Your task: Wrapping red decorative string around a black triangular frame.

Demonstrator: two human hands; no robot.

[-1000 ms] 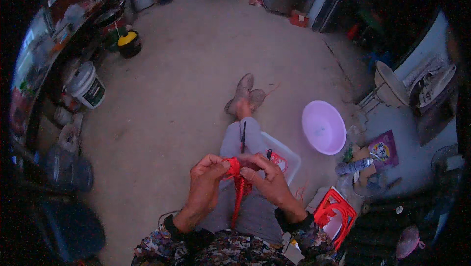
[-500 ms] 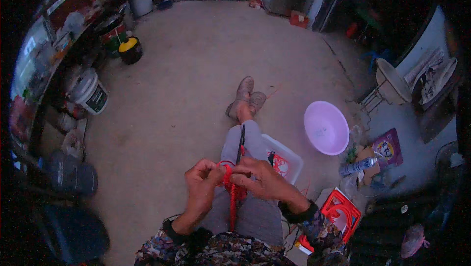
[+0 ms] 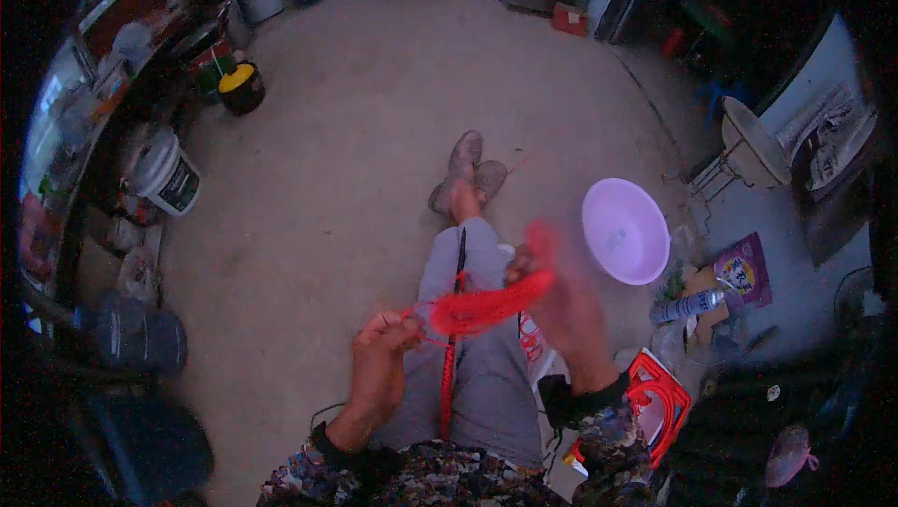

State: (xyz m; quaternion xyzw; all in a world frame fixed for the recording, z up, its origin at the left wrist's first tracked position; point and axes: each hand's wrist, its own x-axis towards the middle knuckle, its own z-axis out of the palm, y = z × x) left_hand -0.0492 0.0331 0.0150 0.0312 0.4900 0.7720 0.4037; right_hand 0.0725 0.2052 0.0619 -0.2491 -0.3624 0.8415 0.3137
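Over the grey-trousered lap point(image 3: 486, 357), the left hand point(image 3: 382, 369) is pinching one end of the red cord bundle point(image 3: 486, 306); the blurred right hand point(image 3: 561, 306) is gripping the other, stretching it; the winding looks unfinished.

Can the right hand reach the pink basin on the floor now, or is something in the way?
Probably yes. The pink basin lies on the bare floor just beyond the right hand, with nothing between them. But that hand holds the red cord, so it is not free.
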